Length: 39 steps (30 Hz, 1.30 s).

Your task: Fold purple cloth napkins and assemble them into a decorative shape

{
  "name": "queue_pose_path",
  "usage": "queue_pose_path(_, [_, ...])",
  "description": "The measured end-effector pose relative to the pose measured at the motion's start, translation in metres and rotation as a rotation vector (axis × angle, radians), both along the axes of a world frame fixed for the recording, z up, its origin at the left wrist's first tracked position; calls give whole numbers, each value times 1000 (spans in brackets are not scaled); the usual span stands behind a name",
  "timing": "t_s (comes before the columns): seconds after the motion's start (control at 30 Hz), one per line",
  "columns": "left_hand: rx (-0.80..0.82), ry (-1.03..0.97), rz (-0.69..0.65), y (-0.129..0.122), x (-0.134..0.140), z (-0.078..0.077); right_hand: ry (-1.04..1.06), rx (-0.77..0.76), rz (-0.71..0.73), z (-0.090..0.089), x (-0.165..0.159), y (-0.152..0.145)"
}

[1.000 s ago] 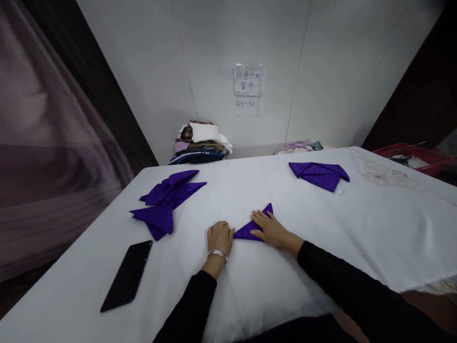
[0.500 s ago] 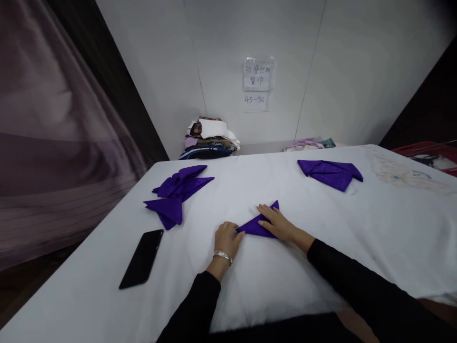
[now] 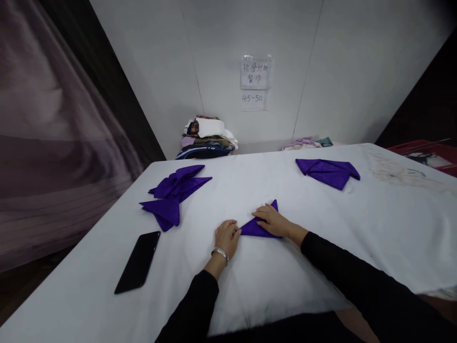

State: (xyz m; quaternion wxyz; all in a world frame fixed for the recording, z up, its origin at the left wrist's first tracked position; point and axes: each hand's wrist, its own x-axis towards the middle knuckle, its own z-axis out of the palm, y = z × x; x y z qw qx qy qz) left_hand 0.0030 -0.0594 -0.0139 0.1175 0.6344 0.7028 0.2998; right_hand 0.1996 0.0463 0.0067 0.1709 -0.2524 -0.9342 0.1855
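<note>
Right of the black phone (image 3: 138, 262), a folded purple napkin (image 3: 260, 232) lies on the white tablecloth (image 3: 232, 190); the right hand (image 3: 274, 222) rests flat on it, thumb apart from the fingers, while the left hand (image 3: 227, 237) perhaps pinches its phone-side tip

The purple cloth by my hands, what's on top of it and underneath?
Your right hand rests on top of the purple cloth, covering part of it. White tablecloth shows around it; whatever lies directly underneath is covered, so I can't tell.
</note>
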Motion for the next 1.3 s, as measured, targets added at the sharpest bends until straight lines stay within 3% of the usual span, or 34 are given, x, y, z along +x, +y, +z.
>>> queue_pose_path(0.23, [17, 23, -43, 4, 7, -2, 17, 39, -26, -1, -2, 0])
queue_pose_path(0.43, [-7, 65, -69, 8, 6, -4, -61, 28, -192, -6, 7, 15])
queue_pose_path(0.57, [-41, 127, -48, 8, 10, 4, -146, -19, -264, -8, 17, 22])
queue_pose_path(0.77, [-70, 294, 27, 15, 34, 21, -205, -20, -257, -10, 19, 22])
queue_pose_path(0.97, [-143, 319, -299, 26, 60, 9, -217, -11, -247, -11, 20, 23])
queue_pose_path(1.1, [-203, 374, -315, 27, 63, -3, -230, -35, -264, -17, 26, 32])
queue_pose_path(1.3, [-215, 395, -311, 26, 62, 1, -202, -56, -334, -24, 34, 54])
